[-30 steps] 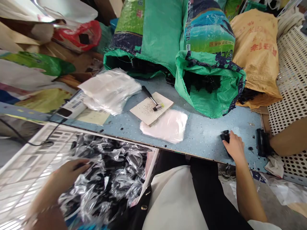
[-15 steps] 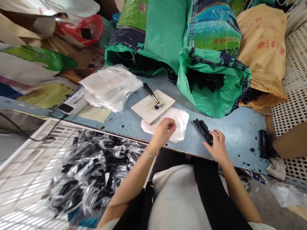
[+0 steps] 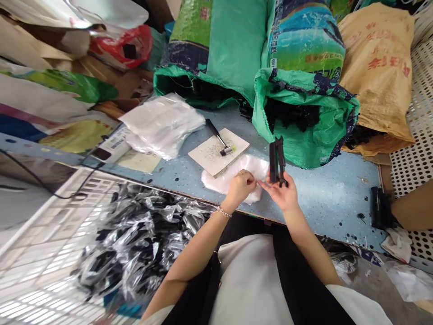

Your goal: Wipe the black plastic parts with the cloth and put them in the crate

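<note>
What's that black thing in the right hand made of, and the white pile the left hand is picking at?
The black part looks like moulded plastic: matt, rigid, with straight edges. The white pile seems to be thin plastic bags: translucent, glossy and crumpled. The left hand pinches one; the right hand holds the part upright.

Bench [image 3: 324,198] right of the hands is bare up to a black part [image 3: 380,208] near the edge. Sacks [image 3: 297,122] block the back; board [image 3: 218,151] and bags [image 3: 162,124] crowd the left, probably passable between.

Matt black plastic part [image 3: 276,161], glossy clear poly bags [image 3: 237,174], woven sacks [image 3: 304,90].
</note>
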The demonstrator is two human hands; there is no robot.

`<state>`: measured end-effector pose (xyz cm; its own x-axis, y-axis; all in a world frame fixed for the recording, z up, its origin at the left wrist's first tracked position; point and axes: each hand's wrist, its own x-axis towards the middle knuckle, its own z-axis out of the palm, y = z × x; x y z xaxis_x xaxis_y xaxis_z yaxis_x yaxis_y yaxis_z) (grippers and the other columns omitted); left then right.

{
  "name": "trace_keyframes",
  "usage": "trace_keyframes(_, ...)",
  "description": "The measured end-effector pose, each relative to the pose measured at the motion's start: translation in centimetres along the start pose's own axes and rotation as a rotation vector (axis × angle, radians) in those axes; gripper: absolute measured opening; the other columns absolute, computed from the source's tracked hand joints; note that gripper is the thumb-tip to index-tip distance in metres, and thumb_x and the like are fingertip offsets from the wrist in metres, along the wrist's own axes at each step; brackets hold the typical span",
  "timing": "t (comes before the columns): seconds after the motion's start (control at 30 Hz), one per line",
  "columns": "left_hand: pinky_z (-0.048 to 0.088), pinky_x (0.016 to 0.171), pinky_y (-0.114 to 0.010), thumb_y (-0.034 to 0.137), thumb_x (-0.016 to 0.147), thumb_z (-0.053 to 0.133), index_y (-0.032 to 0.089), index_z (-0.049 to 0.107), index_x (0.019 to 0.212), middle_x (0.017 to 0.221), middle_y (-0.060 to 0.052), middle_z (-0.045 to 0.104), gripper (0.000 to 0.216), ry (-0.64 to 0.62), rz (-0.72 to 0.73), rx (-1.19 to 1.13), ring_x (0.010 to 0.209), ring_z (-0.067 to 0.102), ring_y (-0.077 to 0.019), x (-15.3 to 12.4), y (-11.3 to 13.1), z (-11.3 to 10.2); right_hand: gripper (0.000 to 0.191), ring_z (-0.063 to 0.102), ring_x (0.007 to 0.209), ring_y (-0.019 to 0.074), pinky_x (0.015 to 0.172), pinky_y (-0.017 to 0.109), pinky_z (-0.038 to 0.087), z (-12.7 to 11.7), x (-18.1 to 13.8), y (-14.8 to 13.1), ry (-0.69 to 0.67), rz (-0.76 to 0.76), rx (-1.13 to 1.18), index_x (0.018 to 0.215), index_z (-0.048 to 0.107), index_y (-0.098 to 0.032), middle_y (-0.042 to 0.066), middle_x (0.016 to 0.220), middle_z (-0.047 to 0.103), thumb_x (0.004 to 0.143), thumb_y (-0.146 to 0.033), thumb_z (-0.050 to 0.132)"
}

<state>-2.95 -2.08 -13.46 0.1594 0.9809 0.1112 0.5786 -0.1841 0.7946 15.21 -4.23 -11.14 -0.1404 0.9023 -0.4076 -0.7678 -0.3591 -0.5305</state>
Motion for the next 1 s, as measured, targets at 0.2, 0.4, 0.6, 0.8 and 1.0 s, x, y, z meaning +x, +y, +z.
trace_keyframes(0.2,0.058,0.085,-0.039,0.000,0.086,0.048,0.016,0.068,0.091,0.125,-0.015,0.066,0.026,0.045,0.222,0.390,0.099,0.067,-0.0250,-1.9,1.2,-2.5,0.015,0.072,0.080,0.0163,0.094,0.037,0.062,0.3,2.7,2.3,0.105,-0.022,0.018,0.091,0.068,-0.020,0.003,0.087,0.076,0.083,-0.031,0.073)
trace_keyframes(0.4,0.060,0.093,-0.042,0.001,0.087,0.043,0.014,0.057,0.138,0.142,-0.018,0.058,0.055,-0.006,0.174,0.451,0.116,0.066,-0.0296,-1.3,0.1,-2.5,0.021,0.070,0.073,0.0165,0.083,0.038,0.063,-3.6,-3.7,0.2,-0.003,0.173,-0.078,0.096,0.070,-0.018,0.006,0.091,0.078,0.087,-0.037,0.068)
trace_keyframes(0.6,0.059,0.102,-0.039,0.000,0.086,0.042,0.014,0.042,0.152,0.151,-0.019,0.051,0.068,-0.030,0.296,0.350,0.129,0.062,-0.0281,-2.9,0.7,-1.6,0.040,0.056,0.058,0.0117,0.053,0.024,0.054,-5.6,-6.0,1.1,-0.062,0.626,0.030,0.111,0.069,-0.010,0.012,0.089,0.075,0.096,-0.045,0.056)
trace_keyframes(0.8,0.053,0.111,-0.040,-0.002,0.087,0.038,0.021,0.021,0.163,0.161,-0.017,0.042,0.082,-0.081,0.431,0.268,0.137,0.056,-0.0267,-6.0,1.8,-1.9,0.045,0.045,0.055,0.0097,0.045,0.020,0.047,-4.0,-4.2,2.0,-0.125,0.613,0.161,0.116,0.066,-0.009,0.009,0.086,0.071,0.098,-0.048,0.051)
trace_keyframes(1.0,0.059,0.100,-0.038,-0.003,0.081,0.044,0.021,0.029,0.160,0.159,-0.020,0.040,0.084,0.040,0.201,0.133,0.138,0.054,-0.0290,-4.6,-0.8,-4.1,0.051,0.038,0.052,0.0070,0.046,0.019,0.047,-5.7,-7.7,0.7,-0.295,0.617,0.093,0.123,0.062,-0.007,0.008,0.088,0.069,0.096,-0.050,0.051)
